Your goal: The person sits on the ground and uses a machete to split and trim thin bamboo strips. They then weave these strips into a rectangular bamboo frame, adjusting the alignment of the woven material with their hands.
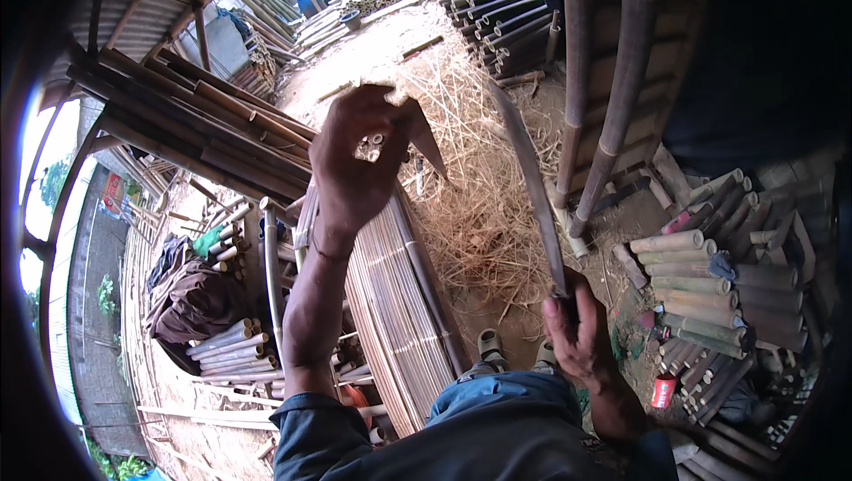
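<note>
My left hand (351,161) is raised in front of me, its fingers curled round into a ring. They grip a flat, dark, pointed piece (425,137) whose tip hangs down to the right; its material I cannot make out. Low on the right, my right hand (580,326) is closed round the handle of a long machete (529,166). The blade rises away from me, leaning left toward its far end, and stays apart from the left hand. Behind both hands lies a heap of pale bamboo shavings (470,206) on the ground.
A bundle of thin bamboo slats (399,303) lies left of my legs. Bamboo poles (200,130) rest on a rack at upper left. Upright poles (621,82) stand to the right, above stacked bamboo lengths (692,286) and a red can (663,391). Dark cloth (191,295) covers a pile.
</note>
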{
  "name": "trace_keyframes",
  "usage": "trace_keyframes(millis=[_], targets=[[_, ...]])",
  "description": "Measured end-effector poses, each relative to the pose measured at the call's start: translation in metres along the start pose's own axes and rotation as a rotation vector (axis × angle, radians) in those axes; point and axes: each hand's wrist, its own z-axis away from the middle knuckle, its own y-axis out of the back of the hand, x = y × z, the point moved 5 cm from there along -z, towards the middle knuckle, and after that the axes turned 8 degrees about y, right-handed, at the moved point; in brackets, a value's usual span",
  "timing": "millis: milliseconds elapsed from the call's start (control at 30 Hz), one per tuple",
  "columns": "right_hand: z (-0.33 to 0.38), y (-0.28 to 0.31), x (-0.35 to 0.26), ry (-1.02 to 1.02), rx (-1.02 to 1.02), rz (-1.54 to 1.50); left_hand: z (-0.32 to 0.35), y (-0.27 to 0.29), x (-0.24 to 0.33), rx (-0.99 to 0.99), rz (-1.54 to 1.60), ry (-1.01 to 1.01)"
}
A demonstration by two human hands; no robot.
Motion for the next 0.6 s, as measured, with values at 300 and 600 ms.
trace_keyframes(millis=[300,600], targets=[[-0.037,0.000,-0.068,0.288,-0.079,0.110,0.019,-0.015,0.046,-0.055,-0.011,-0.047],[-0.028,0.015,-0.058,0.294,-0.124,0.110,0.027,-0.039,0.065,-0.014,-0.007,-0.063]])
